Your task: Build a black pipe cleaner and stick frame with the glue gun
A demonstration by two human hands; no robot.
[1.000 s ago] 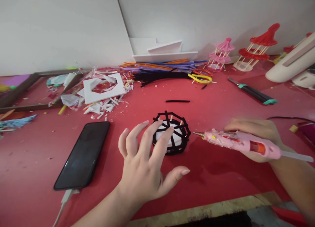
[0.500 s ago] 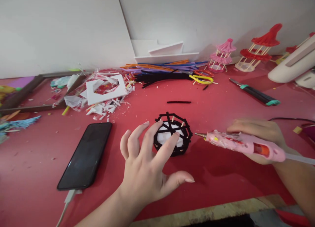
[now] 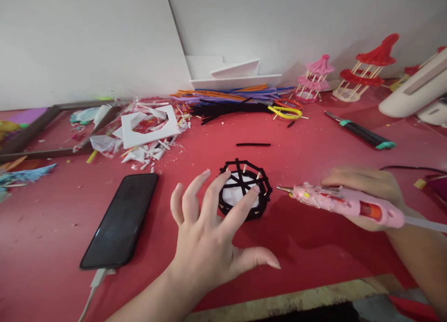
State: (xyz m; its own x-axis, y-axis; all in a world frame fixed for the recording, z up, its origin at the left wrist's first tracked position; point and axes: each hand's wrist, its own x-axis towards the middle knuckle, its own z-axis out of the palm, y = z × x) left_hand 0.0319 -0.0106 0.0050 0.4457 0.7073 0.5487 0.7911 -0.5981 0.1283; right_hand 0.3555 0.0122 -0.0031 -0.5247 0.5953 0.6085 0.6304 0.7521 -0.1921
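Observation:
A small round frame of black pipe cleaners (image 3: 242,184) with crossing spokes stands on the red table, with short wooden sticks and a white base showing inside. Over its near left side my left hand (image 3: 209,229) is spread; the index and middle fingertips rest at the spokes and rim, while the thumb points right, clear of it. My right hand (image 3: 366,187) is wrapped round a pink hot glue gun (image 3: 349,203), partly hidden behind it. The gun's metal nozzle points left, just short of the frame's right rim. Beyond the frame lies a short black pipe cleaner piece (image 3: 253,144).
A black phone (image 3: 120,219) on a cable lies at left. Foam scraps (image 3: 150,129), pipe cleaners (image 3: 226,98) and yellow-handled scissors (image 3: 286,112) are behind. A cutter (image 3: 363,132), a pink tower (image 3: 316,77) and a red tower (image 3: 366,68) stand or lie at right.
My left index fingertip has shifted slightly right and up along the spokes, and the thumb has moved a little right and down. The glue gun has stayed nearly still.

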